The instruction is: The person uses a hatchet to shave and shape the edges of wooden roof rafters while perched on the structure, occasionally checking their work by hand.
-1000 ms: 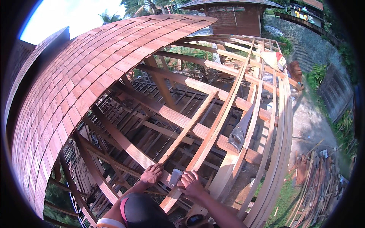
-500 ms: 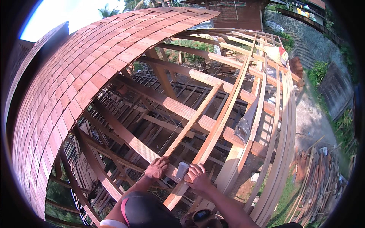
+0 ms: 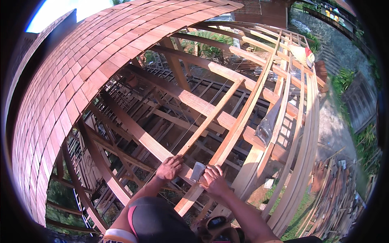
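My left hand point(image 3: 169, 168) is curled over a rafter point(image 3: 151, 142), at the lower end of a narrow batten point(image 3: 212, 115). My right hand point(image 3: 214, 180) grips a tool with a flat silver blade point(image 3: 198, 171), perhaps a hatchet; its handle is mostly covered by my fingers. The blade rests beside a longer batten point(image 3: 249, 116) that runs up through the open roof frame. A handsaw point(image 3: 265, 128) lies farther up the battens, to the right of my hands. My dark-clad leg point(image 3: 156, 218) is below, between my arms.
A shingled roof point(image 3: 89, 52) covers the left. Open gaps between rafters drop to framing below. Stacked strips point(image 3: 308, 113) form the right edge, with a red-and-white item point(image 3: 302, 55) on top. A timber pile point(image 3: 330, 194) lies on the ground at lower right beside a path point(image 3: 332, 135).
The whole scene has shifted upward and slightly rightward in my view. Both hands appear a little higher in the picture but remain in nearly the same places on the timber.
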